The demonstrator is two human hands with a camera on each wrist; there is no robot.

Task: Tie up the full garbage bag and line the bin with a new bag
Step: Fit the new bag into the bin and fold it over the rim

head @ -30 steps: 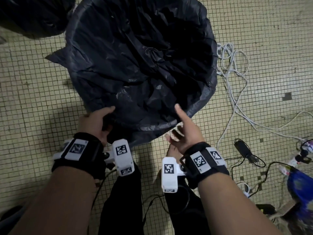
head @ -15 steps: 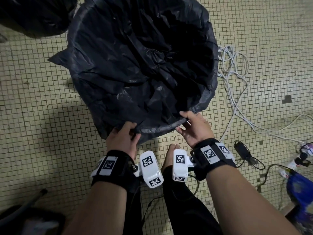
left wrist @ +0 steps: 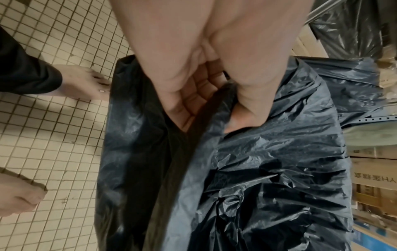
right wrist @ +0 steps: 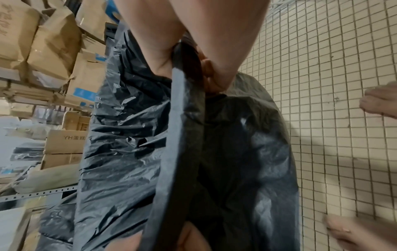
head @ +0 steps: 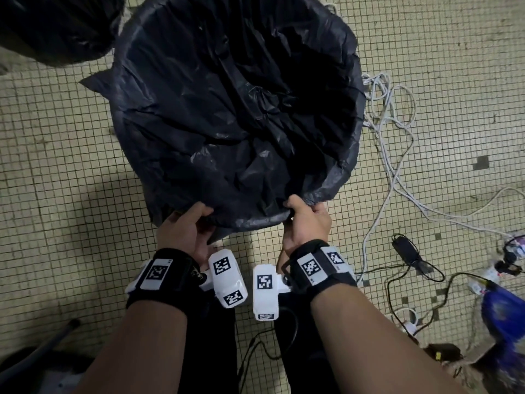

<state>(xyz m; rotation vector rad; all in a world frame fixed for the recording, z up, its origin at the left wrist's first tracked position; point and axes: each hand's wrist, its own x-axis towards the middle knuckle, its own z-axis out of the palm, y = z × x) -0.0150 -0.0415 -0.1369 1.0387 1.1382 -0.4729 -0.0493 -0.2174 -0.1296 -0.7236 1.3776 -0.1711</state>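
A new black garbage bag lines the round bin, its edge folded over the bin's rim. At the near rim my left hand grips the folded bag edge, thumb inside, fingers outside. My right hand grips the same near rim with the bag wrapped over it, further right. Both hands curl round rim and plastic. A second full black bag sits at the top left on the floor.
White cables coil on the tiled floor right of the bin, with black cords and a power adapter nearer me. A blue bag lies at the right edge. Cardboard boxes stack on shelving beyond. My bare feet stand close to the bin.
Both hands moved in to the near rim: the left shifted right along it, and the right, which was open with fingers spread, closed on the bag edge.
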